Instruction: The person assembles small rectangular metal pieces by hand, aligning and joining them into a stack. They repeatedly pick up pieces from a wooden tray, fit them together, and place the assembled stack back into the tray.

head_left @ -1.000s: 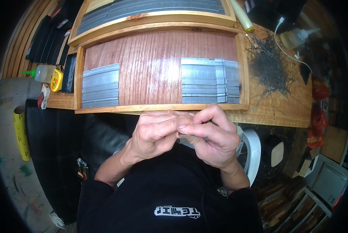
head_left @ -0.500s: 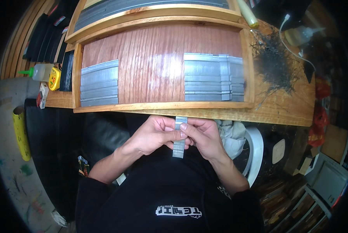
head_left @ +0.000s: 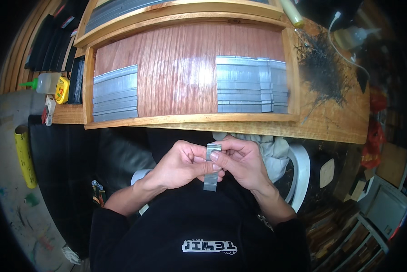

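Observation:
Between my hands is a narrow grey strip point(head_left: 210, 182) with lines across it, held upright in front of my shirt just off the table's near edge. My left hand point(head_left: 178, 165) grips it from the left, its thumb laid over the middle. My right hand point(head_left: 245, 164) pinches the upper part, thumb on the front face. The fingers behind the strip are partly hidden. Beyond them lies a shallow wooden tray point(head_left: 185, 119), with grey strips point(head_left: 115, 90) set side by side at its left end and more grey strips point(head_left: 240, 84) at its right.
Another wooden tray point(head_left: 181, 17) sits behind the first. At left stand a green-tipped bottle point(head_left: 47, 84) and a yellow tape measure point(head_left: 62, 89). A pile of dark thin scraps point(head_left: 320, 68) covers the table's right side, near a white cable point(head_left: 348, 59). A white chair point(head_left: 299, 174) is below.
Both hands and the strip have shifted slightly down and right in view. The tray appears a little higher. The grip on the strip looks the same.

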Action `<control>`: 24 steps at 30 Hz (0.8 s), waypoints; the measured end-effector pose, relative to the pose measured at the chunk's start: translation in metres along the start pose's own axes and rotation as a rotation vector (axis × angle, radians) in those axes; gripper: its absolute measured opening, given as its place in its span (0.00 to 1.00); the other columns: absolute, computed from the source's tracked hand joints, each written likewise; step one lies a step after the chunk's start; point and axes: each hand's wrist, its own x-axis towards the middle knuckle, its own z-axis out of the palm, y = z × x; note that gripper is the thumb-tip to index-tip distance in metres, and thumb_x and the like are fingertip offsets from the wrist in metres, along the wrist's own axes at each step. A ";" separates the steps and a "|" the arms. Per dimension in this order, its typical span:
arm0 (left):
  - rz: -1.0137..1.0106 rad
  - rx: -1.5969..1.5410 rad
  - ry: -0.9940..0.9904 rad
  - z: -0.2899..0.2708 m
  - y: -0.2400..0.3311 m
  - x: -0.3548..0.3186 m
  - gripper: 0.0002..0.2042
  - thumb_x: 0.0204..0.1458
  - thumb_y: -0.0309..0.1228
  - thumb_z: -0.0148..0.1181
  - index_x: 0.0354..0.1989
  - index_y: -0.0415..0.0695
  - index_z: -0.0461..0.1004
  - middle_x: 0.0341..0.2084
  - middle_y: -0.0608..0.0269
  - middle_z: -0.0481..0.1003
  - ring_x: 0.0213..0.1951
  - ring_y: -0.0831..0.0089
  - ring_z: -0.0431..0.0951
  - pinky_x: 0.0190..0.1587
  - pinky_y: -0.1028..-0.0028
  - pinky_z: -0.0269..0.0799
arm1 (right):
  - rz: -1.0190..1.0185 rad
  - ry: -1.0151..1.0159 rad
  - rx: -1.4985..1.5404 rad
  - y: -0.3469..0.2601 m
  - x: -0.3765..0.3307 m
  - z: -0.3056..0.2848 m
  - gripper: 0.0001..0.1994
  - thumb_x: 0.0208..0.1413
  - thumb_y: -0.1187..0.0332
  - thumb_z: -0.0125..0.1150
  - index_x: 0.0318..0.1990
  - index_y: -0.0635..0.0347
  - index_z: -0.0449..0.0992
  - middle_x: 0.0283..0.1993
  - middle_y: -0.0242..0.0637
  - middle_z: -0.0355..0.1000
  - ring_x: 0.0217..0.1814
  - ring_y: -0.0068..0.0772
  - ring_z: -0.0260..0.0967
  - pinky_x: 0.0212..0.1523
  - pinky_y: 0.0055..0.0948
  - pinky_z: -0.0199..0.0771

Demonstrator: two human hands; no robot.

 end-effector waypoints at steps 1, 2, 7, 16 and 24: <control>-0.006 -0.016 -0.017 -0.001 -0.005 0.000 0.09 0.64 0.26 0.65 0.50 0.37 0.82 0.38 0.58 0.86 0.40 0.73 0.87 0.40 0.77 0.84 | 0.051 -0.019 0.028 -0.003 -0.002 -0.001 0.09 0.66 0.75 0.65 0.49 0.71 0.81 0.39 0.35 0.78 0.34 0.17 0.74 0.35 0.18 0.75; -0.015 -0.035 -0.022 -0.001 -0.005 -0.001 0.09 0.64 0.26 0.65 0.50 0.37 0.82 0.38 0.58 0.86 0.41 0.72 0.87 0.40 0.77 0.84 | 0.049 -0.019 0.022 -0.002 -0.002 -0.001 0.09 0.66 0.75 0.65 0.49 0.72 0.81 0.40 0.35 0.78 0.35 0.18 0.75 0.35 0.18 0.76; -0.052 -0.080 -0.031 -0.001 -0.007 -0.002 0.10 0.64 0.27 0.65 0.51 0.38 0.82 0.39 0.57 0.86 0.41 0.71 0.88 0.40 0.76 0.85 | 0.042 -0.018 -0.013 0.002 -0.004 -0.001 0.09 0.66 0.77 0.64 0.50 0.72 0.80 0.40 0.36 0.77 0.40 0.20 0.76 0.38 0.19 0.77; -0.048 -0.009 -0.033 0.000 -0.010 -0.003 0.11 0.63 0.26 0.66 0.52 0.37 0.81 0.39 0.55 0.86 0.41 0.69 0.88 0.41 0.74 0.86 | -0.064 0.060 -0.125 0.003 -0.006 0.002 0.13 0.62 0.78 0.68 0.53 0.72 0.78 0.35 0.31 0.76 0.30 0.10 0.70 0.28 0.13 0.70; -0.093 -0.062 -0.045 0.001 -0.008 -0.002 0.11 0.63 0.24 0.65 0.52 0.36 0.81 0.40 0.53 0.85 0.42 0.66 0.88 0.43 0.72 0.87 | -0.019 0.074 -0.103 0.006 -0.007 0.001 0.13 0.62 0.77 0.70 0.51 0.72 0.78 0.36 0.33 0.77 0.30 0.11 0.71 0.29 0.13 0.72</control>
